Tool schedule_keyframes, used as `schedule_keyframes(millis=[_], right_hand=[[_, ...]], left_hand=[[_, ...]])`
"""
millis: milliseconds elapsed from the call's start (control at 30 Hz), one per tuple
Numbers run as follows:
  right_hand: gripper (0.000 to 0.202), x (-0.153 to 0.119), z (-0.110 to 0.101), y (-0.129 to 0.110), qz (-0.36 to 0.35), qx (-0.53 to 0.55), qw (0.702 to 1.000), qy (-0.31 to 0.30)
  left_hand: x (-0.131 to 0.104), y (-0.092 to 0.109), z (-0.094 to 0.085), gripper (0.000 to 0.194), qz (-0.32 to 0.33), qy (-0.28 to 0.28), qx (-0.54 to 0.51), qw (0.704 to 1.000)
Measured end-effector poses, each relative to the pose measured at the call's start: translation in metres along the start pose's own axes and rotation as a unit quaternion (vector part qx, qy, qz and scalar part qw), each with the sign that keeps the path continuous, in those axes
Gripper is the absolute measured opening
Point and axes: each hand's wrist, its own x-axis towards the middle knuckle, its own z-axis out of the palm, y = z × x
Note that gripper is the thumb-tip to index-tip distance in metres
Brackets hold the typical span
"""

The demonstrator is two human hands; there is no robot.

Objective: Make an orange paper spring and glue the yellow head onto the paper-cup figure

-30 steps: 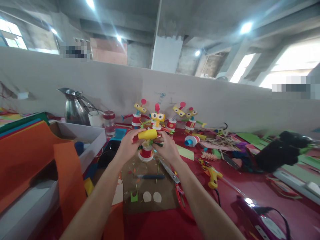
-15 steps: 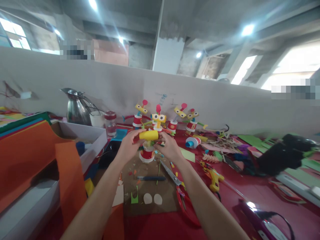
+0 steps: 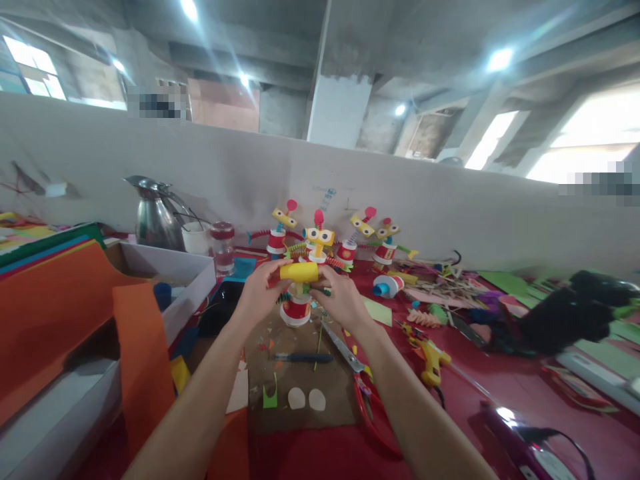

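Observation:
A yellow paper tube [image 3: 299,271] lies level between my hands, above a red and white paper cup [image 3: 295,311] that stands on the brown board. My left hand [image 3: 261,285] pinches the tube's left end. On its right end are the fingers of my right hand [image 3: 339,291], closed on it. Under the tube, a small yellow-green piece shows on top of the cup, partly hidden by the fingers. Behind stand several finished cup figures with yellow eyed heads, one of them [image 3: 319,239] right behind the tube.
Red-handled scissors [image 3: 370,413], a dark pen-like tool [image 3: 303,358] and two white paper ovals [image 3: 297,398] lie in front. A yellow glue gun [image 3: 434,362] and paper scraps are on the right. At the left are a white box [image 3: 193,267], orange sheets [image 3: 143,353] and a steel jug [image 3: 157,217].
The whole view has shifted slightly. Both hands hold the yellow tube in nearly the same pose over the cup.

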Motion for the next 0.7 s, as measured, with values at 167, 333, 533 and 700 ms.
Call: schedule_keyframes(millis=[167, 333, 533, 700], right_hand=[[0.033, -0.007, 0.009, 0.006, 0.044, 0.049, 0.995, 0.071], [0.044, -0.007, 0.014, 0.01, 0.047, 0.073, 0.991, 0.097], [0.045, -0.008, 0.013, 0.011, 0.044, 0.082, 0.991, 0.096], [0.04, -0.012, 0.015, 0.009, 0.013, 0.065, 0.993, 0.103]], left_hand=[[0.0, -0.002, 0.002, 0.041, 0.005, 0.004, -0.015, 1.0], [0.0, -0.004, 0.003, 0.04, 0.023, -0.003, -0.003, 1.0], [-0.001, 0.0, 0.001, 0.039, 0.042, 0.017, 0.045, 0.998], [-0.001, 0.002, 0.0, 0.04, 0.046, 0.023, 0.062, 0.997]])
